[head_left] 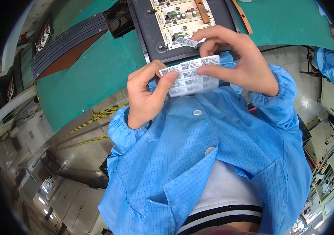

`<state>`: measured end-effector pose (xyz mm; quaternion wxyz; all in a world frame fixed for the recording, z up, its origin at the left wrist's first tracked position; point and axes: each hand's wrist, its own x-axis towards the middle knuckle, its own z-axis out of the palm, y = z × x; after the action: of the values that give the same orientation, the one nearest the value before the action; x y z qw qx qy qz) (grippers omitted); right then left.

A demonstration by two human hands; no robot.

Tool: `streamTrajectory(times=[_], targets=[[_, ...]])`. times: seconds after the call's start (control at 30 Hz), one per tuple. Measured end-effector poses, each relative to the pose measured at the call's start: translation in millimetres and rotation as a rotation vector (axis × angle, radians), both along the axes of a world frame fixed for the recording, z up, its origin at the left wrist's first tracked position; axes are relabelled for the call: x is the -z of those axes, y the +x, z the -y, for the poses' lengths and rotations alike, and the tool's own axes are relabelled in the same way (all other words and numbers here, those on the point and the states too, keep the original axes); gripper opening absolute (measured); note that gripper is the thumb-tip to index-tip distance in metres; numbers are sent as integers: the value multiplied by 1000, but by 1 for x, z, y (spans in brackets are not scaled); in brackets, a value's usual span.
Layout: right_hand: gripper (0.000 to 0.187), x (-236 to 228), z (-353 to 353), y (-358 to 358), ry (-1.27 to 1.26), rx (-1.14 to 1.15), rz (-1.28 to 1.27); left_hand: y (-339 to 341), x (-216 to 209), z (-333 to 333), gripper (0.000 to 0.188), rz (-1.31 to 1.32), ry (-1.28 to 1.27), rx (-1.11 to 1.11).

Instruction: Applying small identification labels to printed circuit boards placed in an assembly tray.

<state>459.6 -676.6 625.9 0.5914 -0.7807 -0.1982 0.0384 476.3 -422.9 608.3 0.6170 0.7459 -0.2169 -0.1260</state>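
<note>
My left hand [146, 91] is closed on a white sheet of sticker labels [192, 83], thumb on its front and fingers behind. The sheet carries rows of labels printed with small square codes and bars; its lower edge is blurred. My right hand [242, 62] reaches over the sheet's right end, its thumb lying against the front. At the tip of the right index finger is a single narrow label [185, 41], tilted and apart from the sheet. Beyond it, pale circuit boards [182, 29] with capacitors lie in a black tray [145, 43].
A green mat [81, 82] covers the bench. Brown strips [243, 17] lie on and beside the tray. To the left stands a dark ridged rail [71, 45]. Yellow-black tape [108, 112] marks the floor. Blue cloth [333, 68] hangs at the right.
</note>
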Motion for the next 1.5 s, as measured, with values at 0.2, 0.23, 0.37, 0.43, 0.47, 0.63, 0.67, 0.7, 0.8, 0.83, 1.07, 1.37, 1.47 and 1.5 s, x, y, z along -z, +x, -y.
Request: streamTrajectory(times=[0.2,0.23,0.37,0.43,0.47,0.63,0.67,0.7,0.8,0.83,1.07,1.37,1.47,1.5], targets=[[55,5,-3,-5,0,29,-54,1,2,7,16,-123,-188,-85],[52,4,-2,-6,9,40,-73,2,4,4,16,-140,-158,-38],[46,9,8,-5,59,24,-79,-2,9,-1,21,-154,-101,-72],[44,9,12,-4,69,27,-64,-3,14,-4,29,-125,-58,-51],[43,10,13,-3,79,30,-45,-3,16,-4,29,-127,-58,-50],[53,15,6,5,95,67,-34,-4,19,-3,36,-50,-2,-47],[53,14,2,5,95,65,-35,-4,20,-2,36,-52,-2,-48],[56,11,-5,3,125,21,-115,-4,20,-1,36,-32,-17,-38],[63,13,-7,6,141,-86,-174,-3,18,-1,36,24,-16,-11],[64,15,-8,8,164,-51,-123,-3,18,-1,36,61,0,8],[65,14,-27,16,217,-44,-130,3,20,7,33,144,-6,32],[58,-12,-13,80,-420,110,-76,0,69,67,26,730,-41,242],[58,5,-5,84,-340,80,6,-2,86,85,17,993,-51,387],[58,0,-8,86,-351,72,2,1,91,87,16,1063,12,502]])
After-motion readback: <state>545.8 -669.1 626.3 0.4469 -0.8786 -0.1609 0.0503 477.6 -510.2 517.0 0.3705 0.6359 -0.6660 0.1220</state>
